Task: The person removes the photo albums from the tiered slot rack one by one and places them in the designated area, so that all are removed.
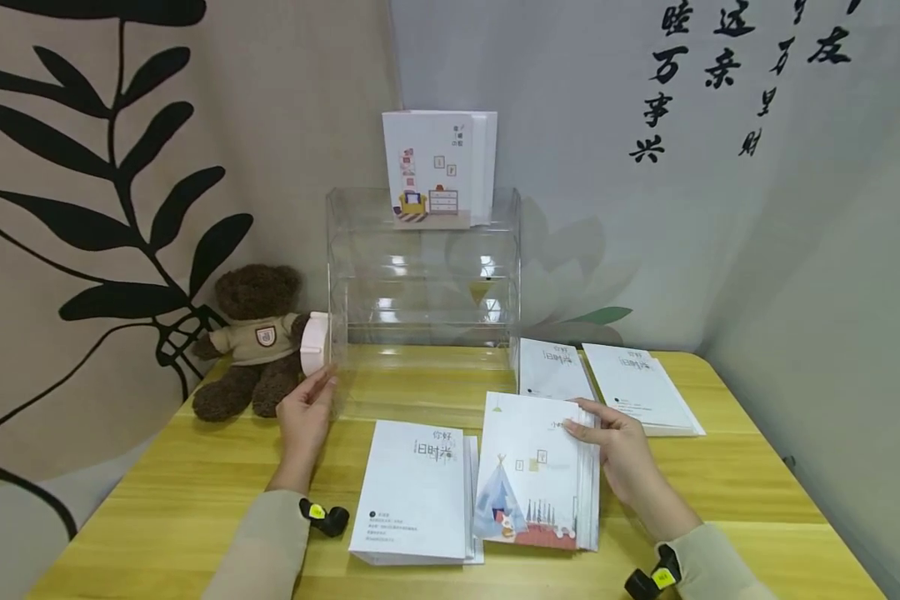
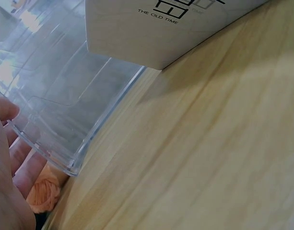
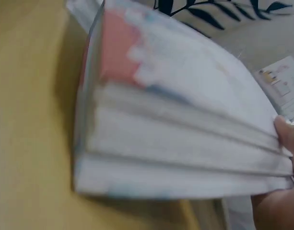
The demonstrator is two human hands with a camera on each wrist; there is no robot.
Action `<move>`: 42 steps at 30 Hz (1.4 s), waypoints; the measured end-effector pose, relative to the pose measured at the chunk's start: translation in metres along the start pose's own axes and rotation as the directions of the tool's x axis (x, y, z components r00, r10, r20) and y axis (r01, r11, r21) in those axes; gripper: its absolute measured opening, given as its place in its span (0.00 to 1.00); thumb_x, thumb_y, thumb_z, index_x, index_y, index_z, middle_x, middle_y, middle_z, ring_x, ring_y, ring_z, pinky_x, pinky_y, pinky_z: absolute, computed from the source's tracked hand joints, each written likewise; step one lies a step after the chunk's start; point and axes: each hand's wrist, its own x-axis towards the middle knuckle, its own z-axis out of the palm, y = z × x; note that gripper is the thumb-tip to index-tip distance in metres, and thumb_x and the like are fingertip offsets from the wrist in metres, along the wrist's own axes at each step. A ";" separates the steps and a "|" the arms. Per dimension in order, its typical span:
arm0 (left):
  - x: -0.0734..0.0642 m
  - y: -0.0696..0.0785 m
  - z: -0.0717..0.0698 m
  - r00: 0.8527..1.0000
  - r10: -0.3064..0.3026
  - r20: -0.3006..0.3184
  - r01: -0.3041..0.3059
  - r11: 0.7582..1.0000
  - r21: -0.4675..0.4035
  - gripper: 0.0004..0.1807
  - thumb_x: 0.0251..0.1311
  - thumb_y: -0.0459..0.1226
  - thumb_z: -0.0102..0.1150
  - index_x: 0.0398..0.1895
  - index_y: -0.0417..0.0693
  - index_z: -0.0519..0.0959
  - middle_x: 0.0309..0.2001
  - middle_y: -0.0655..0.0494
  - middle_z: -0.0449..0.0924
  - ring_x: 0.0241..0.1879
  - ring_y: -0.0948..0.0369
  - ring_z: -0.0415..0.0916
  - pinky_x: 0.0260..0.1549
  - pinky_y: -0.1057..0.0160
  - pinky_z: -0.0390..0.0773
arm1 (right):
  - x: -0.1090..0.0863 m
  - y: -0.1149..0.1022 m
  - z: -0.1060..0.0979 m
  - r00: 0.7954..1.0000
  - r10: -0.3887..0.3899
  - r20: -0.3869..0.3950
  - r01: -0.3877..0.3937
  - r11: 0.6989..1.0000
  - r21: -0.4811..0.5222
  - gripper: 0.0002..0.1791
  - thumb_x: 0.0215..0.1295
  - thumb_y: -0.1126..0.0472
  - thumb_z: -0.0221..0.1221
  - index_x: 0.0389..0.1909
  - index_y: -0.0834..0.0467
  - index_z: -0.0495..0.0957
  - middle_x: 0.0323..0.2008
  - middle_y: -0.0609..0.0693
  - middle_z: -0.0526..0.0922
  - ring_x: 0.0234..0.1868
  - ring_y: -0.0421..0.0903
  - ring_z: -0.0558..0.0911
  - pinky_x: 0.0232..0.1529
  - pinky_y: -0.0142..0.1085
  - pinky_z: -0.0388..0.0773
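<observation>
My right hand (image 1: 622,446) pinches the right edge of a small stack of notebooks (image 1: 528,475), thumb on the front cover, which bears a blue tent and a red floor. Their page edges (image 3: 185,139) face the right wrist camera, slightly blurred. At the lower left side of a clear acrylic display rack (image 1: 427,275), my left hand (image 1: 307,421) grips the panel's edge. Its thumb lies on one side and the fingers show through the plastic (image 2: 65,105) in the left wrist view. Another notebook stack (image 1: 412,492) with black lettering lies on the table just left of the held one.
Notebooks with a yellow armchair cover (image 1: 431,171) stand in the rack's top tier. Two more white notebook piles (image 1: 555,367) (image 1: 637,383) lie right of the rack. A brown teddy bear (image 1: 251,342) sits at left beside a pale pink object (image 1: 315,342) against the rack.
</observation>
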 end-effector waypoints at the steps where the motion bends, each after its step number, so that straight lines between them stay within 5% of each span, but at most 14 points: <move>1: 0.000 0.000 0.000 1.000 0.004 0.002 -0.004 1.000 -0.002 0.17 0.67 0.45 0.65 0.57 0.54 0.85 0.52 0.56 0.86 0.47 0.70 0.82 0.42 0.79 0.78 | -0.001 0.005 -0.003 1.000 0.015 -0.010 -0.015 1.000 -0.003 0.34 0.61 0.67 0.69 0.68 0.69 0.70 0.71 0.56 0.64 0.66 0.43 0.69 0.51 0.33 0.82; 5: 0.001 0.000 0.002 0.999 0.037 -0.002 -0.037 0.999 -0.016 0.16 0.67 0.43 0.65 0.56 0.53 0.85 0.52 0.53 0.86 0.46 0.73 0.81 0.42 0.79 0.78 | -0.001 0.021 -0.007 0.999 0.017 -0.032 -0.018 0.999 -0.034 0.35 0.61 0.65 0.70 0.68 0.68 0.70 0.67 0.58 0.71 0.52 0.43 0.82 0.44 0.36 0.85; 20: 0.001 -0.003 0.004 0.998 0.058 -0.032 -0.057 0.998 0.014 0.14 0.67 0.42 0.66 0.53 0.54 0.87 0.49 0.54 0.87 0.42 0.76 0.81 0.39 0.79 0.77 | 0.008 0.052 -0.013 0.995 0.098 0.007 -0.096 0.988 -0.124 0.34 0.60 0.54 0.71 0.67 0.60 0.75 0.52 0.55 0.85 0.38 0.49 0.86 0.36 0.39 0.86; 35: 0.005 0.001 0.004 0.999 0.027 -0.021 -0.027 1.000 -0.002 0.15 0.67 0.44 0.65 0.54 0.54 0.86 0.51 0.55 0.86 0.46 0.72 0.82 0.41 0.79 0.78 | 0.028 0.052 -0.016 0.992 0.111 0.057 -0.088 0.947 -0.309 0.37 0.61 0.49 0.70 0.68 0.63 0.73 0.60 0.60 0.80 0.46 0.46 0.83 0.42 0.35 0.82; 42: 0.002 0.001 0.004 1.000 0.017 -0.009 -0.016 1.000 0.019 0.15 0.68 0.45 0.64 0.55 0.56 0.86 0.52 0.58 0.86 0.47 0.71 0.82 0.41 0.78 0.79 | 0.030 0.053 -0.018 0.987 0.134 0.088 -0.099 0.942 -0.320 0.36 0.62 0.51 0.70 0.67 0.63 0.73 0.58 0.59 0.81 0.46 0.47 0.84 0.44 0.35 0.82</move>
